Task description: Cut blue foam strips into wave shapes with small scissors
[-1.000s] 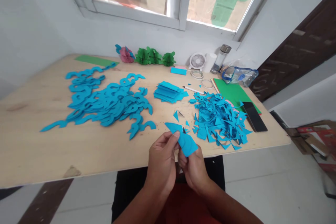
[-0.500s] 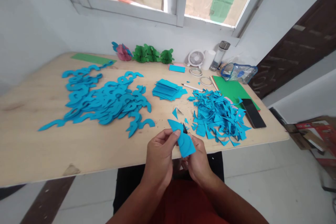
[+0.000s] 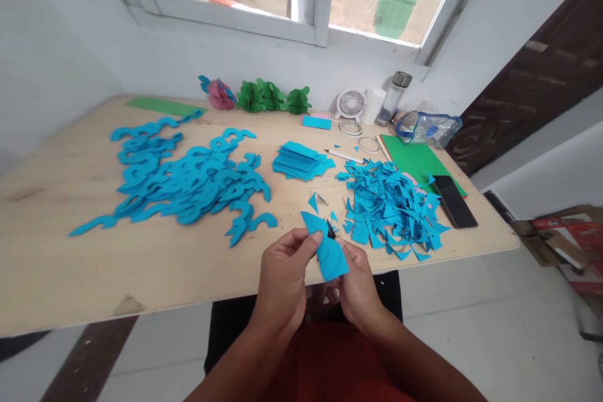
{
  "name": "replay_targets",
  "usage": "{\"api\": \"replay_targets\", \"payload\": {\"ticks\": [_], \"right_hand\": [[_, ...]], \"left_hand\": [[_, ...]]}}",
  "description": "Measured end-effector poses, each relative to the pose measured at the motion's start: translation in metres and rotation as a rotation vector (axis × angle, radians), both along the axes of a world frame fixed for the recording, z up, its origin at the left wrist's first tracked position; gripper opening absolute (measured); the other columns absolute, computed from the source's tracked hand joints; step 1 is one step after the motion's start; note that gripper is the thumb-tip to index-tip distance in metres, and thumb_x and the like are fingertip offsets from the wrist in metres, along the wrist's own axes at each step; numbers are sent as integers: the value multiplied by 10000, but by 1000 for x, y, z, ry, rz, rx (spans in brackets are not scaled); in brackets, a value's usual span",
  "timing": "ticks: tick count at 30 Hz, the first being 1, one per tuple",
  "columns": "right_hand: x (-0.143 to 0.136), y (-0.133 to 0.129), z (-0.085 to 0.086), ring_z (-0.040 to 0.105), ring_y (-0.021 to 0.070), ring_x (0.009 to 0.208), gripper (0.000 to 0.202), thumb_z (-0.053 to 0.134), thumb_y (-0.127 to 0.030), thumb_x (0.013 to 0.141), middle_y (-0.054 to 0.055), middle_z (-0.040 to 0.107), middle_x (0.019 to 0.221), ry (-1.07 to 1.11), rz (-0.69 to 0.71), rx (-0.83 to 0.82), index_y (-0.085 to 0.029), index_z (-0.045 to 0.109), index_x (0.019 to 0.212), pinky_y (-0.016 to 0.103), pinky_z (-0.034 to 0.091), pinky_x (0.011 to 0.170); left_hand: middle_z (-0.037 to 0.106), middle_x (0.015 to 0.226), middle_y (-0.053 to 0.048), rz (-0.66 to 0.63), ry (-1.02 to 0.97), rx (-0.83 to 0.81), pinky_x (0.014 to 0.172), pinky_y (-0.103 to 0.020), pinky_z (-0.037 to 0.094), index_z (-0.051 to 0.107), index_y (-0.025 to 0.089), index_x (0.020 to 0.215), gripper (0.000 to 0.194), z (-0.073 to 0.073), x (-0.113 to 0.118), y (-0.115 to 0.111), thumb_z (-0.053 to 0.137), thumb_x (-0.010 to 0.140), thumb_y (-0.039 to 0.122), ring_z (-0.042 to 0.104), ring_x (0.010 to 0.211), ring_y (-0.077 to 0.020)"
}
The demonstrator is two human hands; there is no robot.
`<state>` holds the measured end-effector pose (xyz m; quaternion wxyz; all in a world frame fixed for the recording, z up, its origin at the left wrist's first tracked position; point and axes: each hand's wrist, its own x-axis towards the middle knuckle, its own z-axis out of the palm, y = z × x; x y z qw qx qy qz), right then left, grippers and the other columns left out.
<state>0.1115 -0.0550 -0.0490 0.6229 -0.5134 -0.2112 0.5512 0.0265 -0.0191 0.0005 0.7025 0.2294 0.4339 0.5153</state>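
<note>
Between thumb and fingers, my left hand (image 3: 287, 267) pinches a piece of blue paper (image 3: 331, 259) marked with curved lines. My right hand (image 3: 357, 276) grips a pair of scissors (image 3: 331, 230); their dark blades meet the paper's right edge, and the handles are mostly hidden by the hand and paper. Just beyond my hands lie small blue offcuts (image 3: 313, 202). To the right is a heap of blue paper scraps (image 3: 391, 207). Wavy blue cutouts (image 3: 193, 182) are piled on the left, and a stack of blue paper pieces (image 3: 299, 160) sits in the middle.
The wooden table (image 3: 188, 276) ends just in front of me. Along its right side are a black phone (image 3: 455, 201), green sheets (image 3: 414, 160) and a clear pouch (image 3: 431, 129). A small fan (image 3: 351, 103), a bottle (image 3: 394, 97) and green paper decorations (image 3: 271, 97) stand by the wall.
The blue paper has tilted slightly between my hands, its lower end shifting a little left. Both hands keep their grip, and the piles look the same.
</note>
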Motion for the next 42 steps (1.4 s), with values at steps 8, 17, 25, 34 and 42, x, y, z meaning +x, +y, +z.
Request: {"api": "replay_targets", "payload": {"ticks": [8,17,25,34,42], "right_hand": [[9,0,4,274,68,396,485,674,-632,718,-73,406,467,-15,32,-39,-188,518,603,189,192,369],[10,-2,1,251,67,398,436,665,-586,768,-83,394,460,-13,57,-2,-178,557,657,202,220,402],[8,-2,1,244,57,373,465,635,-580,802,-92,362,444,-48,72,-3,-190,479,603,201,167,382],[7,-6,-3,265,60,351,489,580,-587,847,-83,365,409,-65,106,-23,-187,480,586,211,175,376],[13,-5,2,176,52,387,448,604,-576,840,-104,304,433,86,92,4,-178,525,650,216,121,391]], "left_hand": [[668,568,5,-152,9,21,512,-219,477,691,161,603,127,-8,-8,9,806,593,212,568,507,-114],[680,599,-7,-182,23,16,557,-219,493,682,144,595,165,-7,-14,14,823,563,225,570,546,-110],[695,620,-24,-225,64,41,582,-230,493,690,144,587,175,-5,-19,17,828,570,250,579,560,-116],[674,600,1,-278,63,35,604,-216,480,690,155,584,157,-8,-20,16,818,591,244,570,576,-107],[633,580,24,-206,60,24,605,-203,456,671,151,579,174,-11,-23,18,828,565,224,542,579,-91]]}}
